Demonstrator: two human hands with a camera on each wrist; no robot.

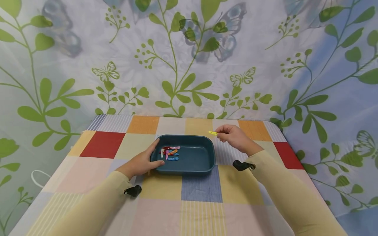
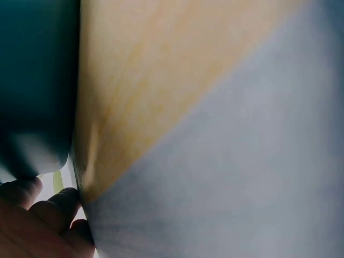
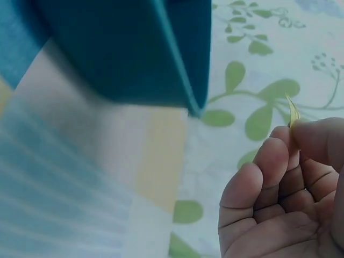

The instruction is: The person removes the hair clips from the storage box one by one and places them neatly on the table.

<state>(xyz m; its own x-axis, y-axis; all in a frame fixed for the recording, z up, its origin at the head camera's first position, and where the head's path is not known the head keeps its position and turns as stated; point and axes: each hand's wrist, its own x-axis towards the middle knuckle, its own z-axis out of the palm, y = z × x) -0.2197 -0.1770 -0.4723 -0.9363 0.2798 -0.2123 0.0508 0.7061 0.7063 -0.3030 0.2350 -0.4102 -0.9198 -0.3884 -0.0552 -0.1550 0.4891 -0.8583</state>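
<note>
My right hand point(image 1: 233, 136) pinches a yellow snap hair clip point(image 1: 212, 133) between thumb and fingertips, beyond the right end of a dark teal tray point(image 1: 195, 172). In the right wrist view, the clip point(image 3: 293, 112) points up from the pinch while the other fingers curl toward the palm. At the tray's left end, my left hand point(image 1: 143, 160) holds its side, thumb over the rim and fingers along the outer wall. Several colourful hair clips point(image 1: 172, 158) lie in the left half of the tray: blue, orange, pink, red and white.
Under the tray is a table with a patchwork cloth point(image 1: 159, 214). A curtain point(image 1: 186, 65) printed with leaves and butterflies hangs behind the table. A white cord loop point(image 1: 39, 173) shows beside its left edge. Each wrist wears a small black camera point(image 1: 243, 165).
</note>
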